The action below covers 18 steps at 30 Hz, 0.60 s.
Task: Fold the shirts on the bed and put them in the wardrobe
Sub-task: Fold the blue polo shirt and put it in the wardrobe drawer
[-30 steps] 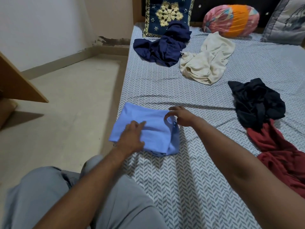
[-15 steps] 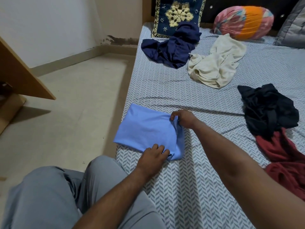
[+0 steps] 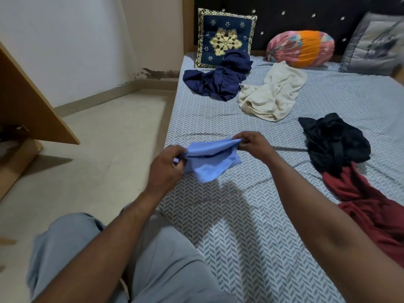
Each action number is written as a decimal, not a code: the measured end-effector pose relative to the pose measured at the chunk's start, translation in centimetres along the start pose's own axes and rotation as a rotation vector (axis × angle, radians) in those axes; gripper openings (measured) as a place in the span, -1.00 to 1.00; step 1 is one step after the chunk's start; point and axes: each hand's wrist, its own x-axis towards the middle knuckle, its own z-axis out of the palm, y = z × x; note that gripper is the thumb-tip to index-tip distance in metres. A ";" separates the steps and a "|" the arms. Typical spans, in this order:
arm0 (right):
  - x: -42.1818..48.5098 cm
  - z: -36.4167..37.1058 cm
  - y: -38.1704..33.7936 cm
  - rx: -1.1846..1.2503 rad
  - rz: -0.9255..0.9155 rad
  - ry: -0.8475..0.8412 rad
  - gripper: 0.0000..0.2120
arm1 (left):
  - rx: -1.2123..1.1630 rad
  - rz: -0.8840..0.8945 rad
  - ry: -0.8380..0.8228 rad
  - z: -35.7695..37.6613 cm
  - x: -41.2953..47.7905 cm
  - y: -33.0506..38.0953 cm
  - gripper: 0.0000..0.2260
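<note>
Bed (image 3: 251,226): fills the right and centre of the view, covered by a grey-and-white herringbone sheet, with a dark studded headboard (image 3: 306,16) at the far end.
Floor (image 3: 98,160): pale tiles to the left of the bed, running back to a white wall.
Wooden panel (image 3: 26,101): light brown board slanting in from the left edge – possibly a furniture door, hard to tell.
Person's legs (image 3: 109,259): grey trousers at the bottom of the view, beside the bed's left edge.
Maroon shirt (image 3: 371,211): crumpled at the right edge of the bed, its upper end touching the black one.
Black shirt (image 3: 334,143): heaped just beyond the maroon one.
Cream shirt (image 3: 273,92): rumpled, further up the bed, just beside the navy one.
Navy shirt (image 3: 218,77): bunched at the foot of the blue embroidered cushion (image 3: 225,38).
Bolster (image 3: 301,48): pink and orange, lying against the headboard; a grey pillow (image 3: 373,44) stands to its right.
Light blue shirt (image 3: 212,160): folded small, held up off the sheet near the bed's left edge – its lower corner hangs down.
Left hand (image 3: 167,167): clenched around the left end of the light blue shirt.
Right hand (image 3: 253,143): pinching the shirt's upper right corner between thumb and fingers.
</note>
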 end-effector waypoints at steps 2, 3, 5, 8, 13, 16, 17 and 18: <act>-2.2 -1.3 -1.9 0.036 -0.025 0.048 -0.79 | -0.074 -0.003 0.006 -1.2 0.2 1.4 -0.78; -3.2 -1.9 -2.5 0.048 -0.048 0.072 -0.81 | -0.121 -0.012 -0.005 -1.7 0.3 2.0 -0.80; -5.2 -3.3 -3.8 0.084 -0.116 0.099 -0.83 | -0.221 -0.044 -0.040 -2.6 0.5 2.5 -0.82; -9.1 -5.2 -5.7 0.293 -0.127 0.056 -0.81 | -0.424 -0.090 -0.151 -4.1 0.1 3.1 -0.80; -14.1 -6.8 -8.0 0.459 -0.143 -0.114 -0.93 | -0.654 -0.158 -0.328 -5.6 -0.5 4.5 -0.94; -15.1 -6.8 -7.0 0.514 -0.057 -0.161 -0.82 | -0.707 -0.252 -0.453 -5.3 -0.5 3.9 -0.90; -15.2 -6.6 -6.3 0.527 -0.012 -0.182 -0.74 | -0.696 -0.292 -0.495 -4.8 -0.5 3.4 -0.88; -15.0 -6.3 -5.5 0.540 0.034 -0.206 -0.69 | -0.678 -0.333 -0.534 -4.3 -0.5 2.9 -0.86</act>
